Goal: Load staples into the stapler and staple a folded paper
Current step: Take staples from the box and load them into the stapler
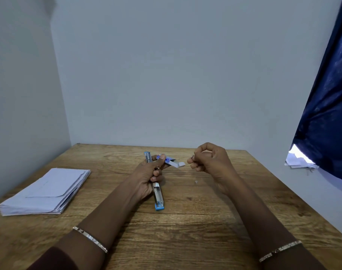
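Above the middle of the wooden table [185, 221], the left hand [146, 178] clasps the opened stapler [158, 193] and a staple box [169, 160] together. The right hand [209, 158] pinches something tiny, possibly staples. 1 paper stack [47, 191] lies far left.

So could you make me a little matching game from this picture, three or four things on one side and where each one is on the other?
Things:
1. Opened blue and silver metal stapler
2. Small blue and white staple box
3. Stack of white folded papers
4. Dark blue curtain

Places:
A. Lying on the wooden table, far left
B. Hanging at the right edge
C. Pinched at the left hand's fingertips, flap open
D. Gripped in the left hand's palm

Pairs: 1-D, 2-C, 3-A, 4-B
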`<action>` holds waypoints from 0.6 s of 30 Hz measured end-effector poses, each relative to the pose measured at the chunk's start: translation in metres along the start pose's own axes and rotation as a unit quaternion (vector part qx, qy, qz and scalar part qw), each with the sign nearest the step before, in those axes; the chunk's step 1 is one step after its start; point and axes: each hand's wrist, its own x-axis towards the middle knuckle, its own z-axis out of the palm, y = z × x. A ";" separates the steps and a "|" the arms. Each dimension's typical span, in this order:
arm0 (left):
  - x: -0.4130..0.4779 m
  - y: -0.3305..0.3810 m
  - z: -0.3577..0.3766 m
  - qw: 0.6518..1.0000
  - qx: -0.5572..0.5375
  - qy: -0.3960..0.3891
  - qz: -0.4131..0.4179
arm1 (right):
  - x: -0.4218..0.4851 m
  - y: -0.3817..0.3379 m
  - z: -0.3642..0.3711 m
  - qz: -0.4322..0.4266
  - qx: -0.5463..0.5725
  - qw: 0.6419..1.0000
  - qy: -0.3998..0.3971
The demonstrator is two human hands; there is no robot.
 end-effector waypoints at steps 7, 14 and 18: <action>0.002 0.000 0.001 0.999 -0.028 0.018 0.005 | -0.005 0.002 0.007 -0.008 -0.057 0.992 -0.109; 0.002 -0.001 0.002 1.000 -0.006 -0.001 0.019 | -0.005 0.006 0.012 -0.013 -0.075 0.993 -0.086; 0.001 -0.003 0.004 0.999 0.014 -0.020 0.036 | -0.005 0.008 0.015 -0.030 -0.097 0.993 -0.058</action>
